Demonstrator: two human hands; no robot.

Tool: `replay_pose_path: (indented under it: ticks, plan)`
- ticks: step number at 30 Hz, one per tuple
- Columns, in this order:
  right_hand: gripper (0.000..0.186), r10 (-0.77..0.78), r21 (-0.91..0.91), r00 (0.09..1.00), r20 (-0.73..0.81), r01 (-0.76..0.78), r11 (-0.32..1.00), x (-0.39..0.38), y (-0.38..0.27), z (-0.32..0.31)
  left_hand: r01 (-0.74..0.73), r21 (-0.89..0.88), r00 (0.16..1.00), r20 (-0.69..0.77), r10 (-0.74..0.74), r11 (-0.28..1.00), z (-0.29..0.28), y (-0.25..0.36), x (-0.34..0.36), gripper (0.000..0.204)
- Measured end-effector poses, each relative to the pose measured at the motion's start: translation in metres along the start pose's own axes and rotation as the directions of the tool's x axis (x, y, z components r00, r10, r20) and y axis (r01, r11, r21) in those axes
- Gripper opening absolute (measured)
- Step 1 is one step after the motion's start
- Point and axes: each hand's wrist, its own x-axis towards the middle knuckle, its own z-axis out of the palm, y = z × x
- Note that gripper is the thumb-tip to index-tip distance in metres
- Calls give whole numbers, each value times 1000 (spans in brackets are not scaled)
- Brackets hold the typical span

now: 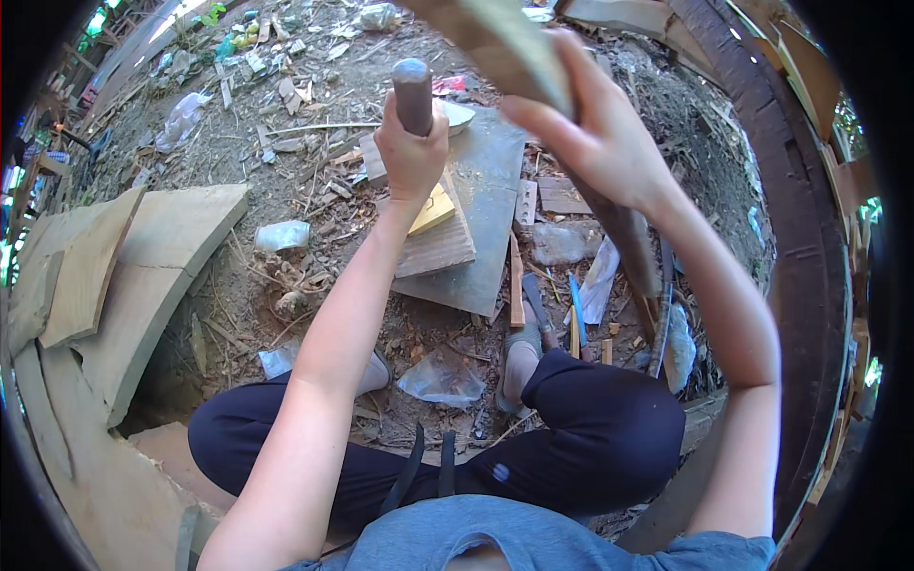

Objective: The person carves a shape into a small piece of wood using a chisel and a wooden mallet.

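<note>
My left hand (411,152) is closed round the upright brown handle (413,107) of a tool; its top is rounded and grey, and its lower end is hidden behind my fist. Below that hand a small yellow wooden block (434,211) with marks on its face lies on a larger ridged wooden block (438,246). Both rest on a flat grey board (490,205) on the ground. Raised at upper right, my right hand (605,143) grips a thick pale-brown piece of wood (486,43). This wood is blurred, and its far end runs out of view.
Large curved wooden boards (157,276) are stacked at the left. A long dark beam (804,238) runs along the right. Blue-handled and other narrow tools (577,309) lie by my right foot. Clear plastic (443,379) lies between my feet, and wood chips and litter cover the dirt.
</note>
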Motion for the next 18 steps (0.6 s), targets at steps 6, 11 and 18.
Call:
replay_pose_path:
  ticks: [6, 11, 18]
  plan:
    - [60, 418, 61, 855, -307, -420, 905, -100, 158, 84, 108, -49, 994, 21, -108, 993, -1, 0, -3, 26]
    - [69, 670, -223, 712, -208, -702, 676, -201, 250, 156, 137, -88, 990, 53, -133, 987, -4, -16, -8, 28]
    - [54, 379, -390, 856, -351, -502, 772, -158, 253, 180, 108, -267, 994, 63, -94, 958, -1, 1, 3, 19]
